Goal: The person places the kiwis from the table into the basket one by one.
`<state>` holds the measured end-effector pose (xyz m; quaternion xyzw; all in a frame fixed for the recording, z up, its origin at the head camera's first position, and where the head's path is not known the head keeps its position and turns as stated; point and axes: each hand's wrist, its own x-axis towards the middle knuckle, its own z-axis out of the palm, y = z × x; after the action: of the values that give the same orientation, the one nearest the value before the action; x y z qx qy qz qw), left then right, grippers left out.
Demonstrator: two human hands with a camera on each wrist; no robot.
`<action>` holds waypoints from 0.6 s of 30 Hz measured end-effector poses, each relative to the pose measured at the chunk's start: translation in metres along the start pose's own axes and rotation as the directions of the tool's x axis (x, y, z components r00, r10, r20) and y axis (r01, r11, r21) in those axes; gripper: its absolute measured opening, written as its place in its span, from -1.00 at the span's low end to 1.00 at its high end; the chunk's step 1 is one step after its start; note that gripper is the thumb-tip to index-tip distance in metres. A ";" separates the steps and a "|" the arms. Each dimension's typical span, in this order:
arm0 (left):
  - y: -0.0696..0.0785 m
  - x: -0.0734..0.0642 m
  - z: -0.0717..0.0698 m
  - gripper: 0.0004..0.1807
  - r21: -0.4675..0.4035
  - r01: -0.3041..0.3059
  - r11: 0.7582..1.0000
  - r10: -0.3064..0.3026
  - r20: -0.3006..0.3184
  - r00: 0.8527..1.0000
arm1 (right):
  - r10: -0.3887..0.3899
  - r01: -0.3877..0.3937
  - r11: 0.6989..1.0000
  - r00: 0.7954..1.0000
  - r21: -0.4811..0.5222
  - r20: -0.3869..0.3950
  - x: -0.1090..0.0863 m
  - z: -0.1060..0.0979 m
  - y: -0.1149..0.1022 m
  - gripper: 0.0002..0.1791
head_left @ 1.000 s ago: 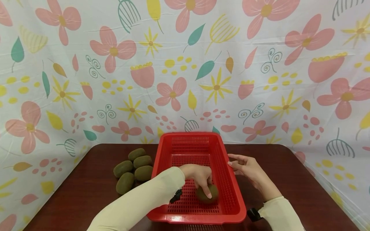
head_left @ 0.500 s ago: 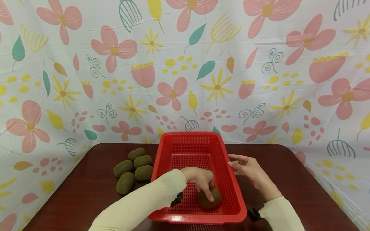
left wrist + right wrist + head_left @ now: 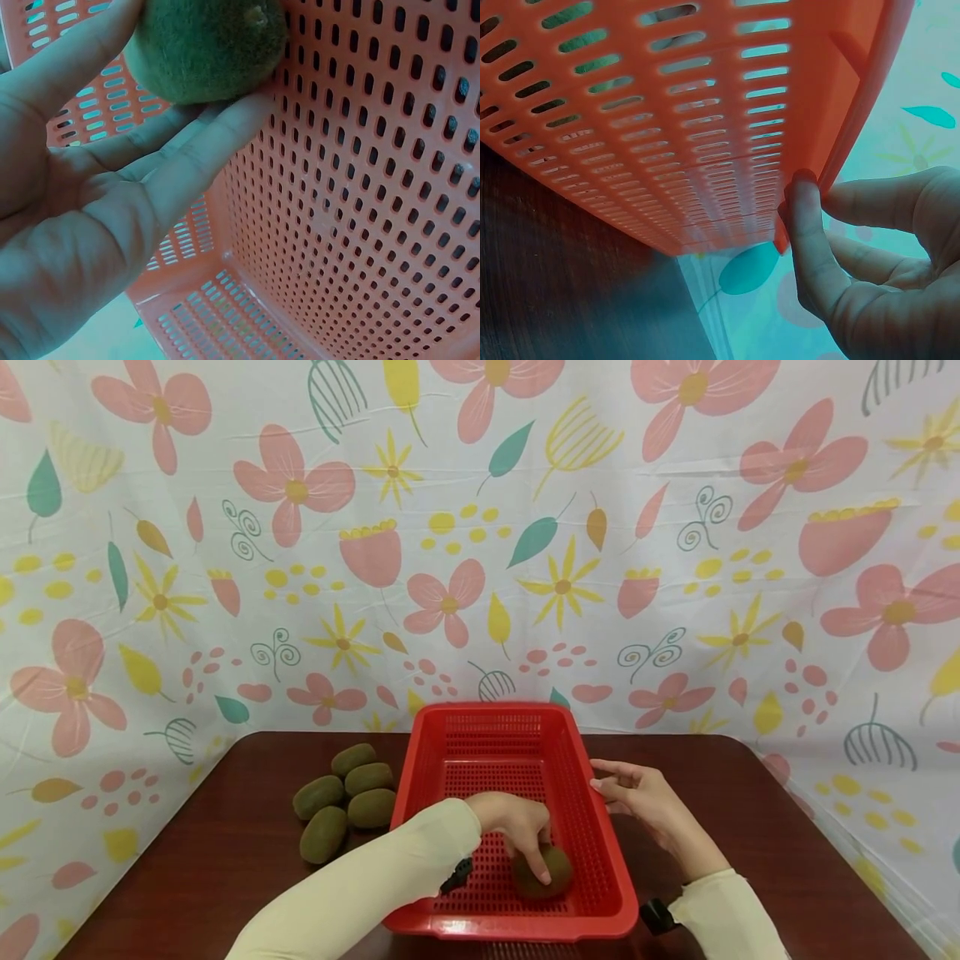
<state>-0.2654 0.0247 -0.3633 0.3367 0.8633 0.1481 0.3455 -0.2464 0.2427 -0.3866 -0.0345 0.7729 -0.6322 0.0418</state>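
Note:
My left hand [image 3: 517,827] reaches into the red plastic basket [image 3: 437,924], low near its front right. It holds a brown kiwi [image 3: 551,872] between thumb and fingers. Close up in the left wrist view, the kiwi [image 3: 206,52] sits between the thumb and the long fingers, just over the slotted basket floor. My right hand [image 3: 645,797] is outside the basket at its right rim. Seen from the right wrist, thumb and forefinger pinch the rim [image 3: 866,97] of the basket, while the other fingers bend behind.
Several more kiwis [image 3: 371,810] lie in a cluster on the dark wooden table [image 3: 210,860], left of the basket. A flower-print cloth [image 3: 480,527] hangs behind the table and along its sides.
The left hand and its kiwi have shifted slightly right and toward the basket's front, then stayed nearly still. The right hand keeps its place at the rim.

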 end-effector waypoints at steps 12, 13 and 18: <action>-0.003 -0.002 -0.004 -0.45 -0.001 0.011 1.000 -0.011 -0.012 1.000 | -0.003 0.003 1.000 1.000 -0.010 0.005 0.000 0.000 -0.001 -0.36; -0.003 -0.003 -0.005 -0.46 -0.002 0.010 1.000 -0.010 -0.012 1.000 | -0.003 0.003 1.000 1.000 -0.012 0.007 0.000 0.000 -0.001 -0.36; -0.003 -0.006 -0.011 -0.47 -0.002 0.010 1.000 -0.010 -0.020 1.000 | 0.002 -0.002 1.000 1.000 -0.010 0.006 0.000 -0.001 0.000 -0.36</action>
<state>-0.2710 0.0176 -0.3542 0.3304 0.8683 0.1506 0.3380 -0.2469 0.2438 -0.3864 -0.0359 0.7759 -0.6283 0.0446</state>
